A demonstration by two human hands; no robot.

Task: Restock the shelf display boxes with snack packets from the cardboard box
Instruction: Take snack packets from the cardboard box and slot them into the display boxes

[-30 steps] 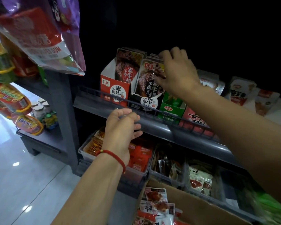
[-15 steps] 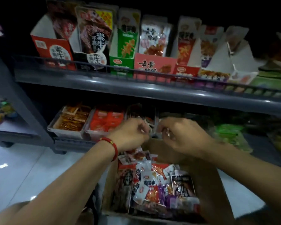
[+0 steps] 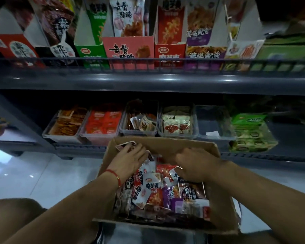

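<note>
In the head view, near and low in front of us, the cardboard box (image 3: 217, 199) stands open on the pale floor, and both hands are down among its loose snack packets (image 3: 152, 186). Our left hand (image 3: 129, 160) lies on the far-left part of the heap with fingers straight and slightly spread, touching a reddish packet (image 3: 125, 144) at the far wall. Our right hand (image 3: 195, 163) is palm down over the far-right part; its fingers curl downward, but we cannot tell whether they pinch anything.

We judge the restocking well under way yet unfinished: the box holds a thick heap, too jumbled to count. On the upper shelf (image 3: 148, 81) we count seven printed display boxes (image 3: 128, 50) with packets upright in them. On the lower shelf we count five clear bins (image 3: 176, 135); four hold packets, and the fifth bin (image 3: 214, 124), rightmost, looks nearly bare. Right of it lies one stack of green packets (image 3: 250, 131).
</note>
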